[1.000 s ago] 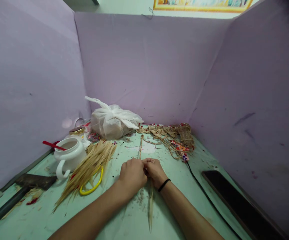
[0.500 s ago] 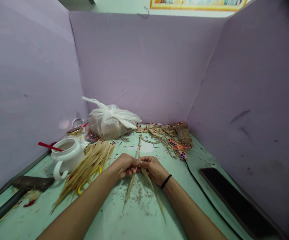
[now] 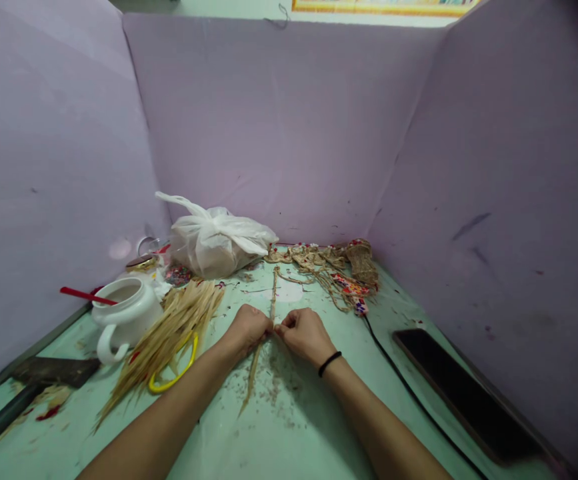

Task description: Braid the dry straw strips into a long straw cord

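A thin straw-coloured braid runs from the far part of the table toward me and ends between my hands. My left hand is closed on its near end, fingers curled in a fist. From under that hand a loose flat straw strand trails toward me. My right hand, a black band on its wrist, pinches at the same end with thumb and forefinger, close against the left fingertips. What lies inside the right pinch is mostly hidden, though it appears to be straw.
To the left lie a straw bundle, yellow-handled scissors or a similar yellow loop, a white pot and a dark blade. Behind sit a white plastic bag and woven pieces. A phone and black cable are right.
The long strand hanging below my right hand no longer shows. My left hand has curled into a tighter fist. More of the yellow loop is visible beside my left forearm; the view has shifted slightly.
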Available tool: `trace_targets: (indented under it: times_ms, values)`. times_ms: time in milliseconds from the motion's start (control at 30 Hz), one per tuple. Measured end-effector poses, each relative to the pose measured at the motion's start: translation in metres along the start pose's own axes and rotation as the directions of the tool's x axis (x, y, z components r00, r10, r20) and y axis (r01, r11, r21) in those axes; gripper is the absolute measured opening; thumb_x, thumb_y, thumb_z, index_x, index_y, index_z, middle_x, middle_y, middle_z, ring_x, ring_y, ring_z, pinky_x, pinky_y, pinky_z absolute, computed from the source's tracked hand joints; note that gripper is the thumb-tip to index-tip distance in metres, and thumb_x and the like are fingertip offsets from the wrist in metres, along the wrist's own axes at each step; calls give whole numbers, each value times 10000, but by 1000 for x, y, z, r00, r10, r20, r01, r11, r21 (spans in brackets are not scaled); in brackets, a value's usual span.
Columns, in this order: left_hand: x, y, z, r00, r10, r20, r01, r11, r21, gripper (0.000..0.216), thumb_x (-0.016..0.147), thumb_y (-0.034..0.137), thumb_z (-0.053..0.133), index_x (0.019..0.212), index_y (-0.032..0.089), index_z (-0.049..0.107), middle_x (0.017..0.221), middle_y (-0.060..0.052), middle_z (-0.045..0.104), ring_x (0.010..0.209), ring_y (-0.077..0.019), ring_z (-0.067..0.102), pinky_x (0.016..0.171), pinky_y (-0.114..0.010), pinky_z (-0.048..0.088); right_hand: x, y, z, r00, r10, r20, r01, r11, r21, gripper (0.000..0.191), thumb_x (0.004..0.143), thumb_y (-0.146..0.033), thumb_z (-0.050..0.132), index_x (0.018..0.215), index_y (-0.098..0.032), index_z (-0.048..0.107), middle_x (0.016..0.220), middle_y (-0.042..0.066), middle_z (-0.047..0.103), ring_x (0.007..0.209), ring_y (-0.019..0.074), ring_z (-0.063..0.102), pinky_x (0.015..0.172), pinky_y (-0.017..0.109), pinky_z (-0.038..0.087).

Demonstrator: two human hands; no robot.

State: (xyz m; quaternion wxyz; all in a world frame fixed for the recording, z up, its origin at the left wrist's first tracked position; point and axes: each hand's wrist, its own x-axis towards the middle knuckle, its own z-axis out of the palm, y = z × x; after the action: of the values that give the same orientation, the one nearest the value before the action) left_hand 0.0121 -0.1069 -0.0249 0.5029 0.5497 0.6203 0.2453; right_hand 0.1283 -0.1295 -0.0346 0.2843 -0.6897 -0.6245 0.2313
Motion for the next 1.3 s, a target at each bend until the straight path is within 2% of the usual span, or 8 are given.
trace_targets:
  times_ms: [133, 467, 533, 700, 867, 967, 1167, 1300]
  values:
    - [-1, 0, -1, 999, -36, -12, 36, 999, -25, 201, 508, 118, 465, 345, 160, 357, 222, 52, 262, 226, -50, 210, 285, -200, 121, -5, -8, 1, 993, 68, 98, -73, 996, 47, 158, 559, -163, 482, 458, -125, 597, 430, 39, 550, 451, 107, 475, 422, 205, 260]
    - [8, -12, -16, 988, 18, 155, 3, 991, -130, 92, 494, 179, 515, 447, 140, 446, 334, 47, 380, 260, -45, 278, 275, -178, 132, -8, -2, 8, 982, -99, 160, 76, 986, 146, 132, 574, -186, 523, 512, -131, 627, 447, 6, 548, 450, 89, 450, 417, 190, 263]
    - [9, -12, -16, 986, 36, 165, -14, 992, -129, 80, 487, 162, 515, 450, 140, 447, 322, 56, 362, 257, -40, 260, 277, -178, 134, -2, 4, 5, 974, -70, 218, 19, 973, 229, 162, 593, -242, 540, 503, -128, 612, 440, 8, 545, 430, 87, 451, 413, 189, 287]
    - [12, -14, -17, 974, 83, 209, -52, 988, -147, 66, 489, 161, 513, 457, 137, 461, 330, 54, 375, 247, -39, 254, 272, -182, 123, 7, 6, 1, 987, 131, 89, -158, 850, 503, 110, 614, -233, 526, 586, -137, 574, 573, 22, 596, 479, 94, 503, 433, 187, 373]
    - [15, -16, -19, 965, 113, 238, -75, 984, -164, 51, 504, 164, 497, 468, 131, 480, 325, 56, 365, 253, -37, 248, 281, -182, 120, -4, -11, 9, 920, 124, 371, -355, 663, 659, 76, 625, -158, 487, 568, -134, 531, 527, 11, 552, 445, 85, 487, 379, 176, 371]
    - [14, -14, -21, 951, 136, 277, -96, 984, -153, 53, 506, 174, 502, 477, 130, 495, 325, 58, 363, 259, -39, 248, 288, -183, 123, -5, -12, 13, 907, 165, 387, -399, 627, 669, 104, 619, -134, 494, 519, -119, 515, 444, -11, 490, 347, 48, 395, 321, 159, 291]
    - [8, -6, -27, 971, 103, 218, -136, 980, 144, 57, 511, 171, 503, 481, 126, 524, 351, 37, 410, 290, -49, 283, 337, -193, 187, 0, -6, 11, 897, 215, 387, -436, 582, 686, 158, 578, -126, 519, 448, -135, 430, 340, -72, 359, 279, 4, 215, 297, 159, 93]
    - [-4, -1, -21, 970, 237, 57, -237, 860, 452, 118, 553, 212, 518, 487, 123, 560, 418, -6, 464, 413, -101, 413, 417, -210, 252, -1, -8, 10, 889, 211, 406, -448, 580, 680, 129, 565, -127, 494, 452, -139, 433, 321, -82, 338, 276, 4, 180, 311, 172, 63]
